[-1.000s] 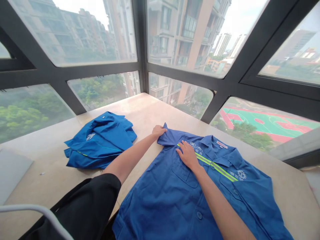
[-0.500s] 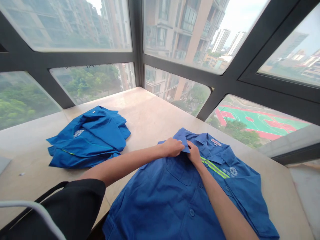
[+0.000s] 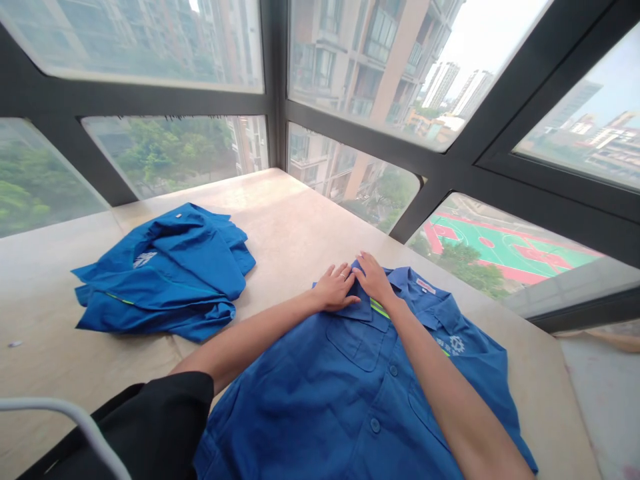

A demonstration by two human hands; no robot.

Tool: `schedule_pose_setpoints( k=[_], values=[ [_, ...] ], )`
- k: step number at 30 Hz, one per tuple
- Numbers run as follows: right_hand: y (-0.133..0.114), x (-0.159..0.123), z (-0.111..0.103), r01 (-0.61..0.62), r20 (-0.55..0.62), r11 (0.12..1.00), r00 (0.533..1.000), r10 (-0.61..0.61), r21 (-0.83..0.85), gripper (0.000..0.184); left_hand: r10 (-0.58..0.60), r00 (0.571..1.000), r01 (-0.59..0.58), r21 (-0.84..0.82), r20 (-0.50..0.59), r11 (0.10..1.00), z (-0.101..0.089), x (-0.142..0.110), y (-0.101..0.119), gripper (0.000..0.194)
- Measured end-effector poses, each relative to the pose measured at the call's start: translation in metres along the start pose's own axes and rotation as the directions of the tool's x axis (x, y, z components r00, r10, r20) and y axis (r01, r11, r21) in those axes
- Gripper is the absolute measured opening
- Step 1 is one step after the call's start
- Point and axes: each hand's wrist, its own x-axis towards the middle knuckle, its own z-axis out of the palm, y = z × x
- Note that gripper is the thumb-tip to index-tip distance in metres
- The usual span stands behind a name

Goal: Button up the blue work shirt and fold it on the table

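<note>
A blue button-up work shirt (image 3: 320, 393) lies front up before me, with a collar, chest pockets, a yellow-green reflective stripe and a white gear print on one side. My left hand (image 3: 337, 288) rests with fingers stretched out on the folded cloth by the shirt's left shoulder; a ring shows on one finger. Beside it, my right hand (image 3: 374, 277) lies flat near the collar, its fingers extended over the same folded part. Both palms press on the fabric and grip nothing. The cloth beneath them is hidden.
A second blue garment (image 3: 170, 273), loosely folded, lies on the pale sill top (image 3: 280, 220) to the left. Dark window frames (image 3: 277, 87) meet in the corner behind. A white cable (image 3: 75, 410) crosses the lower left. A small scrap (image 3: 15, 344) lies at the far left.
Both hands have let go of the pinched piece of blue cloth and now lie flat on it. That piece has come down onto the shirt. The view has shifted slightly.
</note>
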Motion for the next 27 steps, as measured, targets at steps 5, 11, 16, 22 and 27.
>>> schedule_pose_setpoints(
  k=[5, 11, 16, 22, 27],
  values=[
    [0.013, -0.001, 0.019, -0.090, 0.246, 0.981, 0.960, 0.132, -0.174, 0.061, -0.108, 0.994, 0.108, -0.019, 0.029, 0.994, 0.026, -0.014, 0.007, 0.076],
    [0.018, -0.004, 0.020, -0.149, 0.253, 0.971, 0.948, 0.194, -0.189, 0.064, -0.228, 0.970, 0.224, -0.050, -0.086, 0.973, 0.034, -0.037, 0.022, 0.078],
    [0.017, -0.004, 0.019, -0.195, 0.243, 0.963, 0.940, 0.238, -0.187, 0.065, -0.342, 0.935, 0.338, -0.057, -0.097, 0.940, 0.031, -0.062, 0.030, 0.082],
    [0.024, -0.009, 0.022, -0.188, 0.156, 0.976, 0.967, 0.204, -0.108, 0.061, -0.449, 0.888, 0.430, -0.165, -0.097, 0.887, 0.004, -0.069, 0.016, 0.065],
    [0.037, -0.012, 0.027, -0.105, -0.002, 0.993, 0.994, 0.106, 0.055, 0.054, -0.486, 0.874, 0.477, -0.139, -0.033, 0.868, -0.014, -0.061, -0.003, 0.030]
  ],
)
